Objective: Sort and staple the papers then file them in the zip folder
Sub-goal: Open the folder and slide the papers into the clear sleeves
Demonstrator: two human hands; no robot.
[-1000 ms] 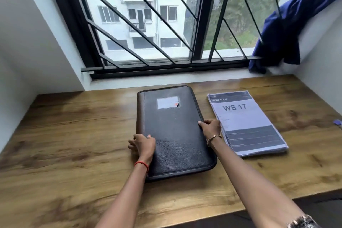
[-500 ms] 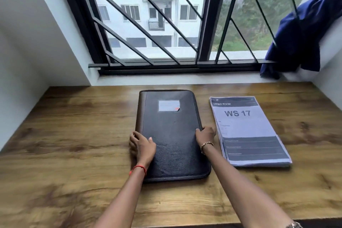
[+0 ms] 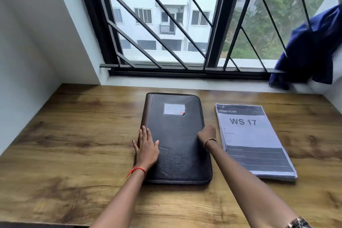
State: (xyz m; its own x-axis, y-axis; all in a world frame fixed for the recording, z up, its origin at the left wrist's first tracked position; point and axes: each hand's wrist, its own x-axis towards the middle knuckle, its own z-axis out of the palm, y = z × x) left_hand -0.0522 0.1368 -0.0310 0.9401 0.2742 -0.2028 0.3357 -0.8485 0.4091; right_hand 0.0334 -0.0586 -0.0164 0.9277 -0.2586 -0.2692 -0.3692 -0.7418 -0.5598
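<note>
Left hand has flattened on the pebbled leather zip folder.

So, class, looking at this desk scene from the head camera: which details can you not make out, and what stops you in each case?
1. Zip folder: its contents and its zip pull; the closed cover hides them.
2. Paper stack: sheets beneath the "WS 17" page are covered, and the small print is too fine.
3. Folder label: writing too small and blurred.
4. Right hand: fingertips curl over the folder's edge, out of sight.
5. Stapler: none in view.
</note>
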